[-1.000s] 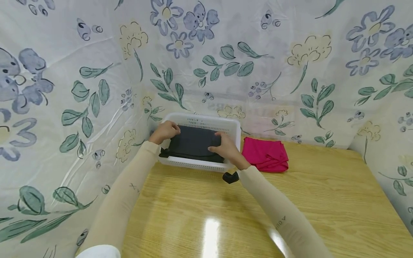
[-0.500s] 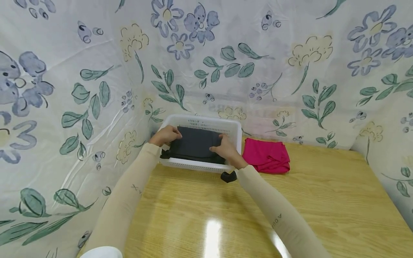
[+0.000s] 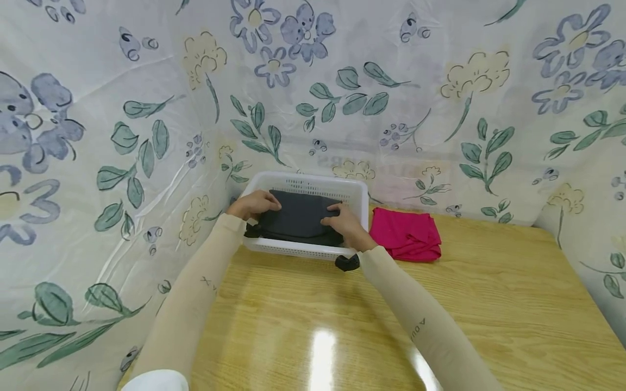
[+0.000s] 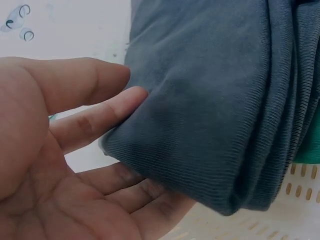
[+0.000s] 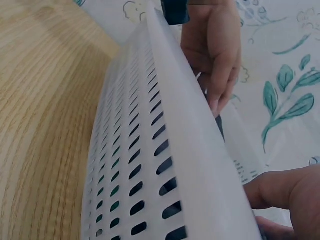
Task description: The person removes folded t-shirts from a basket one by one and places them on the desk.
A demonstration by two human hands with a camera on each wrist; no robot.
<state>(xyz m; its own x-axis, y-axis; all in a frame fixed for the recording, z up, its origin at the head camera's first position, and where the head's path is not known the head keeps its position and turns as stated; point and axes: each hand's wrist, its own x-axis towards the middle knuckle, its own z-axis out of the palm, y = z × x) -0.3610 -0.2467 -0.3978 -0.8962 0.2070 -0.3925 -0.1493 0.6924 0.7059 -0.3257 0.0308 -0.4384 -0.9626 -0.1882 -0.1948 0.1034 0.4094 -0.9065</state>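
Dark grey cloth [image 3: 298, 217], folded in layers, lies inside the white basket [image 3: 293, 248], between the two hands; the left hand [image 3: 253, 204] is loosely extended, its forefinger tip against the cloth and its other fingers reaching beneath the edge, with no clear pinch; the right hand [image 3: 346, 224] has thumb and forefinger spread at the other end, though whether its hidden fingers hold anything I cannot tell; the work looks like adjusting the fold, so both ends are best moved together and kept level; the stacked edges seem likely to fan apart if one corner is tugged; a light touch should also spare the green fabric [image 4: 311, 137] beside them from being dragged; fingers near the right wall want room to slip out cleanly.
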